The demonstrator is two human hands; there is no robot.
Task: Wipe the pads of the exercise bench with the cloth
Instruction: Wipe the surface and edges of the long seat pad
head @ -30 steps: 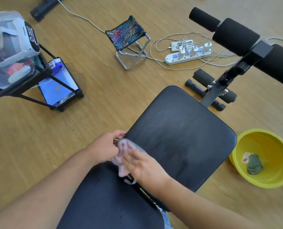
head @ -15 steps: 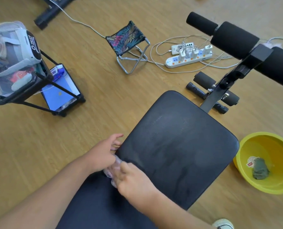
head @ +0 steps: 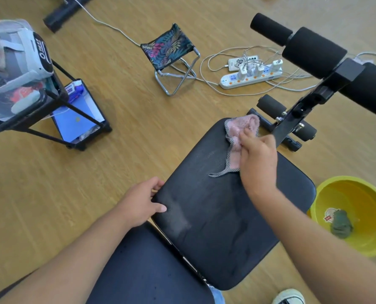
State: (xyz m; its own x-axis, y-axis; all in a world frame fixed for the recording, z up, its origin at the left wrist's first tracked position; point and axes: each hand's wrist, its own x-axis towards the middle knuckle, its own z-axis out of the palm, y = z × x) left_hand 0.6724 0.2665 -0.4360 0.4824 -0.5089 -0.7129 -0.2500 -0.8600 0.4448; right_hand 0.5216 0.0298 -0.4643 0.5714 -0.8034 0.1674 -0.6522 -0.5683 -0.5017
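A person's right hand (head: 258, 159) grips a bunched pink cloth (head: 242, 126), fingers curled into it, pressing it on the bench's black pad (head: 215, 216) near its 12 o'clock end. The left hand (head: 141, 205) clasps the pad's 9 o'clock edge, thumb on top. A yellow basin (head: 362, 200) sits on the floor at 3 o'clock.

light: bright, even daylight | shadows: soft, faint | edges: wide-angle bowing | blur: slight motion softness

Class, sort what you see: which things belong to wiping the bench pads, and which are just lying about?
In the job: pink cloth, right hand holding it, seat pad, left hand gripping its edge, foam rollers.
Lying about: folding stool, power strip, black rack.
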